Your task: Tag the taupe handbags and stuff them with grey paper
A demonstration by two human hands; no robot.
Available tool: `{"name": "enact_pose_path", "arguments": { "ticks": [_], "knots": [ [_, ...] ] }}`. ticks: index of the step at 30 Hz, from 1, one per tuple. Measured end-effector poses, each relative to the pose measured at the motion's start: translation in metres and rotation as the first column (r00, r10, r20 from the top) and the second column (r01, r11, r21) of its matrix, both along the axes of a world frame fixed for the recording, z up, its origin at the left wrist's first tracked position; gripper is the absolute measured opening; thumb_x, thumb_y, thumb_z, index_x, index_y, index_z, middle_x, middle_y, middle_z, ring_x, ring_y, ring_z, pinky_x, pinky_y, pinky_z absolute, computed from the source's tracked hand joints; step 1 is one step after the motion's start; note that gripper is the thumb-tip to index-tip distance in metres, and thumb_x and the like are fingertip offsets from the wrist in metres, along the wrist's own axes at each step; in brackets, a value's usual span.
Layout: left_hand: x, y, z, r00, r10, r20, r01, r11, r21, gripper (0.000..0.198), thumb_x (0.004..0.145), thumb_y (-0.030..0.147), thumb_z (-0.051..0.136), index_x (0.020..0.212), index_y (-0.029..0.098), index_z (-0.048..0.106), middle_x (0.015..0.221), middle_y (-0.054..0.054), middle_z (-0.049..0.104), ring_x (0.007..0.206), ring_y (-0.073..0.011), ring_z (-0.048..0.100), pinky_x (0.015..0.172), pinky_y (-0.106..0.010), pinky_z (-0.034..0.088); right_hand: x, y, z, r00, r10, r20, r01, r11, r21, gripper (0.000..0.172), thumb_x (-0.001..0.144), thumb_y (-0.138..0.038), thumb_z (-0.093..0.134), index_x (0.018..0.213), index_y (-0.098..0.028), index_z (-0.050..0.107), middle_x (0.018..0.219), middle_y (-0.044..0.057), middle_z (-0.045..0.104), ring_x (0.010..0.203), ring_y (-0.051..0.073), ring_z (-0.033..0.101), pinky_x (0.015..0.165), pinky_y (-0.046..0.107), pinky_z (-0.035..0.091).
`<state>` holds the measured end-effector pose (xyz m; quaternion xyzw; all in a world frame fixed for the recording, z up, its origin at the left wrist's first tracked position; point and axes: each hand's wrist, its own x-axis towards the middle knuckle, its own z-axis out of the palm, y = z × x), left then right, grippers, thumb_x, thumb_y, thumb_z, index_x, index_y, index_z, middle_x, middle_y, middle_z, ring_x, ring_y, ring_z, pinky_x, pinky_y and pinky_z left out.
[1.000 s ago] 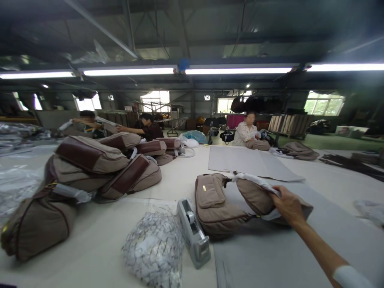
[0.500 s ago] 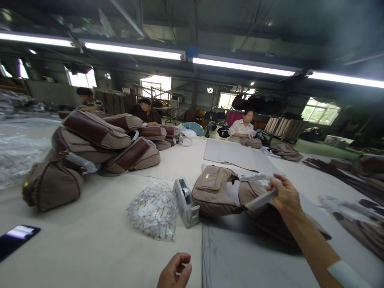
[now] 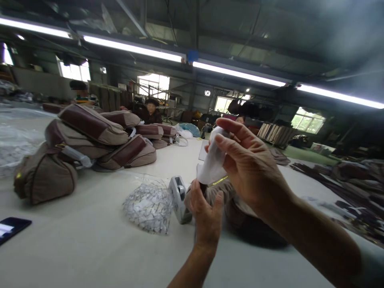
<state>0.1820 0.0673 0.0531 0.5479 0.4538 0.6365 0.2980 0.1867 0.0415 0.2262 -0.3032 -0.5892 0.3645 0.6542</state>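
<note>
In front of me a taupe fabric bag (image 3: 229, 196) lies on the table, mostly hidden behind my hands. My right hand (image 3: 249, 160) is closed, pinching a soft white wrapping (image 3: 211, 160) between thumb and fingers above the bag. What the wrapping covers cannot be made out. Lower down, my left hand (image 3: 207, 216) grips the bag at the wrapping's lower end, its thumb and fingers on either side of a dark brown part. A yellow metallic strip shows beside it. Just left of the bag stands a grey tape dispenser (image 3: 180, 202).
A crumpled clear plastic bag with dark lines (image 3: 148, 208) lies left of the dispenser. Several taupe and maroon bags (image 3: 90, 128) are piled at the left. A phone (image 3: 13, 228) rests near the left edge. Brown straps (image 3: 315, 174) lie at right. People sit across the table.
My right hand has moved left and up, from the wrapped strap to the white wrapping. My left hand has come up from the table's front to the bag.
</note>
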Motion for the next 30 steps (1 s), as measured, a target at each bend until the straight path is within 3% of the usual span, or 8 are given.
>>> {"name": "enact_pose_path", "arguments": {
  "ticks": [4, 8, 13, 17, 21, 26, 28, 30],
  "knots": [
    [-0.050, 0.007, 0.002, 0.999, -0.031, 0.018, 0.030, 0.998, 0.048, 0.027, 0.087, 0.038, 0.044, 0.101, 0.017, 0.053, 0.097, -0.009, 0.061, 0.092, -0.0215, 0.057, 0.084, -0.036, 0.045, -0.010, -0.031, 0.009, 0.976, 0.101, 0.194, -0.108, 0.994, 0.027, 0.022, 0.081, -0.017, 0.059, 0.101, -0.022, 0.061, 0.086, -0.004, 0.062, 0.081, 0.009, 0.061, 0.072, 0.022, 0.051],
    [-0.092, -0.004, 0.020, 0.999, 0.031, 0.033, -0.033, 0.997, 0.075, 0.029, 0.088, 0.040, 0.042, 0.085, 0.016, 0.058, 0.076, -0.004, 0.063, 0.076, -0.0175, 0.058, 0.072, -0.029, 0.046, -0.012, -0.022, 0.037, 0.969, 0.095, 0.229, -0.134, 0.978, 0.163, 0.017, 0.085, -0.014, 0.051, 0.100, -0.017, 0.060, 0.086, -0.005, 0.063, 0.085, 0.010, 0.061, 0.079, 0.028, 0.050],
    [-0.160, -0.021, 0.031, 0.998, 0.026, 0.065, -0.015, 0.987, -0.161, 0.040, 0.086, 0.050, 0.043, 0.069, 0.017, 0.057, 0.058, 0.001, 0.058, 0.057, -0.0131, 0.054, 0.057, -0.023, 0.042, -0.011, 0.005, 0.037, 0.900, 0.298, 0.318, -0.273, 0.954, -0.123, 0.018, 0.085, -0.021, 0.051, 0.103, -0.019, 0.057, 0.073, -0.005, 0.064, 0.078, 0.012, 0.065, 0.075, 0.031, 0.052],
    [-0.234, -0.028, 0.001, 0.997, 0.056, 0.055, -0.044, 0.980, -0.195, 0.041, 0.085, 0.052, 0.045, 0.068, 0.017, 0.056, 0.056, 0.002, 0.057, 0.056, -0.0119, 0.053, 0.060, -0.022, 0.042, -0.001, 0.015, -0.012, 0.854, 0.430, 0.292, -0.323, 0.880, -0.350, 0.033, 0.078, -0.028, 0.063, 0.110, -0.020, 0.057, 0.071, -0.003, 0.065, 0.062, 0.012, 0.064, 0.055, 0.025, 0.052],
    [-0.289, -0.029, -0.026, 0.996, 0.039, 0.086, -0.026, 0.990, -0.138, 0.041, 0.086, 0.051, 0.043, 0.069, 0.016, 0.056, 0.059, 0.000, 0.058, 0.061, -0.0135, 0.056, 0.065, -0.024, 0.044, 0.008, 0.018, -0.094, 0.907, 0.359, 0.219, -0.233, 0.862, -0.450, 0.025, 0.077, -0.034, 0.066, 0.096, -0.019, 0.064, 0.065, -0.002, 0.061, 0.049, 0.007, 0.054, 0.042, 0.016, 0.042],
    [-0.305, 0.013, -0.035, 0.997, 0.033, -0.071, -0.040, 0.994, -0.099, 0.044, 0.087, 0.052, 0.039, 0.073, 0.015, 0.058, 0.069, -0.004, 0.062, 0.070, -0.0153, 0.059, 0.071, -0.025, 0.045, -0.018, -0.015, -0.202, 0.678, 0.626, 0.385, -0.299, 0.714, -0.633, 0.033, 0.079, -0.041, 0.061, 0.104, -0.018, 0.064, 0.098, 0.009, 0.064, 0.087, 0.021, 0.061, 0.072, 0.031, 0.052],
    [-0.303, 0.029, -0.033, 0.985, 0.077, -0.153, -0.097, 0.987, -0.128, 0.045, 0.087, 0.052, 0.038, 0.078, 0.014, 0.060, 0.075, -0.006, 0.064, 0.076, -0.0172, 0.060, 0.075, -0.027, 0.045, -0.033, -0.038, -0.228, 0.646, 0.605, 0.466, -0.301, 0.762, -0.574, 0.031, 0.083, -0.041, 0.054, 0.102, -0.018, 0.065, 0.100, 0.010, 0.062, 0.089, 0.021, 0.060, 0.078, 0.033, 0.050],
    [-0.297, 0.028, -0.029, 0.943, 0.156, -0.294, -0.203, 0.970, -0.135, 0.042, 0.088, 0.048, 0.039, 0.092, 0.013, 0.061, 0.092, -0.009, 0.065, 0.090, -0.0211, 0.059, 0.086, -0.033, 0.044, -0.044, -0.056, -0.245, 0.669, 0.562, 0.487, -0.289, 0.800, -0.526, 0.030, 0.086, -0.041, 0.048, 0.101, -0.020, 0.063, 0.094, 0.008, 0.060, 0.073, 0.017, 0.061, 0.064, 0.029, 0.051]
  ]
}}
